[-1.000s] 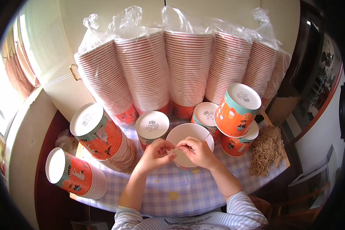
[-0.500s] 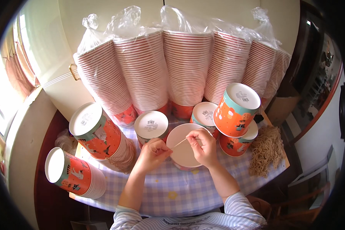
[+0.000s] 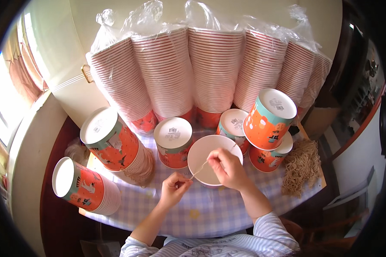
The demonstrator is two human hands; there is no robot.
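A short length of beige string (image 3: pixel 200 170) stretches between my two hands, slanting over the near left rim of a white-lined paper bucket (image 3: pixel 196 152) that stands mouth up. My left hand (image 3: pixel 175 189) pinches its lower end, just outside the rim. Higher up, my right hand (image 3: pixel 228 169) pinches it above the bucket's mouth, and a free end sticks out past the knuckles. Both hands are closed. Part of the bucket's right rim is hidden by my right hand. An upside-down orange and green bucket (image 3: pixel 173 150) stands just behind on the left.
Tall stacks of nested buckets (image 3: pixel 214 68) in clear plastic line the back. At the right, one inverted bucket (image 3: pixel 268 124) rests on another, beside a heap of beige strings (image 3: pixel 301 167). Leaning bucket stacks (image 3: pixel 86 188) stand left on the checked tablecloth (image 3: pixel 167 218).
My left hand has moved down and slightly right, off the bucket's rim. My right hand has turned over and sits slightly lower, with the string now steeper between the hands.
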